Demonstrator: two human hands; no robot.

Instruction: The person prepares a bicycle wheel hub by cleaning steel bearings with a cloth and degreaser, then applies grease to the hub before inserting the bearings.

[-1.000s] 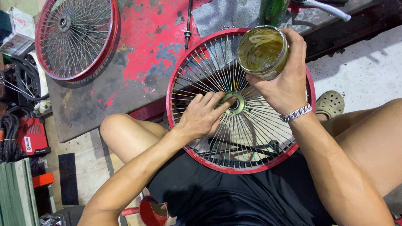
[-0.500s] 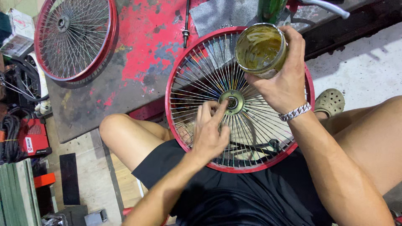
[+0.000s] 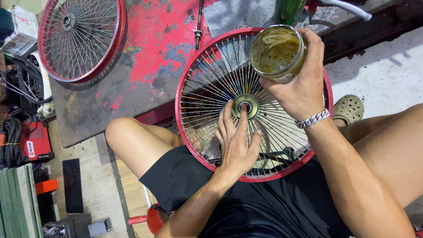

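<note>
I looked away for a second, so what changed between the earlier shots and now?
The left hand slid off the hub, turned fingers-up, and now one fingertip touches the hub. Unchanged: the right hand holds the open grease jar over the wheel on the lap.

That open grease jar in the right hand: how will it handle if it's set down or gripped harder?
The jar looks smeared with grease, so probably slippery. It is open and tilted in the right hand; thick grease likely stays put. Round sides: it may roll if laid down.
</note>
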